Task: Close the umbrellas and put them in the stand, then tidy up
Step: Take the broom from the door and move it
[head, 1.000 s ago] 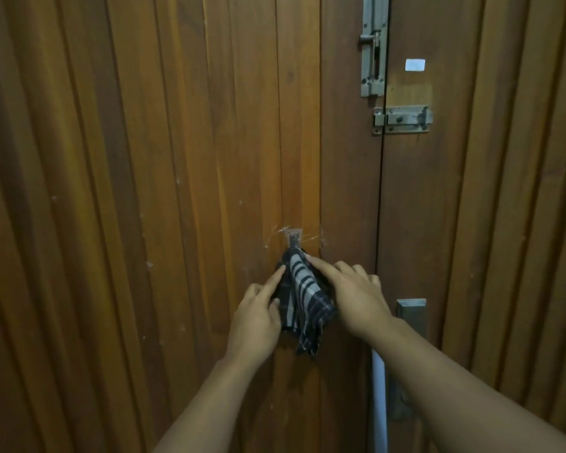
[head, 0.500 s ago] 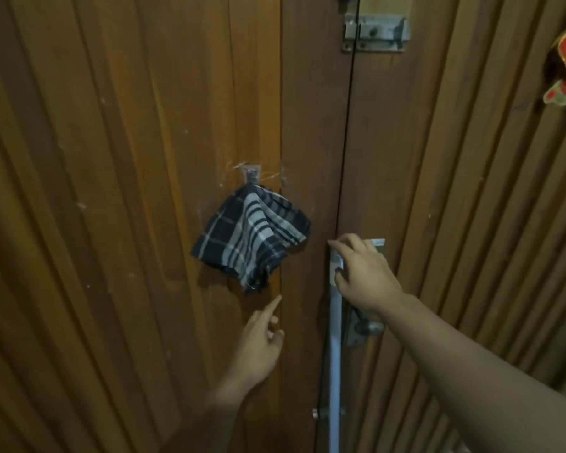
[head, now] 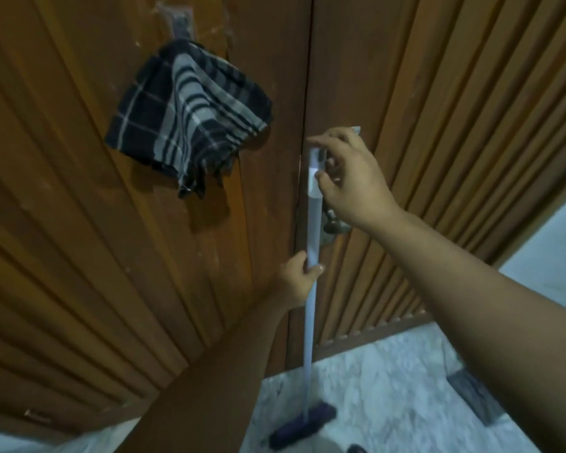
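Tidy-up step: left hand [head: 299, 277] grips broom handle [head: 312, 243], right hand [head: 347, 178] pinches its top; next, lift broom clear of door [head: 177, 289]

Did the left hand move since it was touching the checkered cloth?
Yes. The left hand has dropped away from the checkered cloth, which hangs on its hook, and moved right to grip the white broom handle by the door seam.

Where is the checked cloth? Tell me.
In the head view the checked cloth hangs upper left from a hook on the wooden door, left of the right hand.
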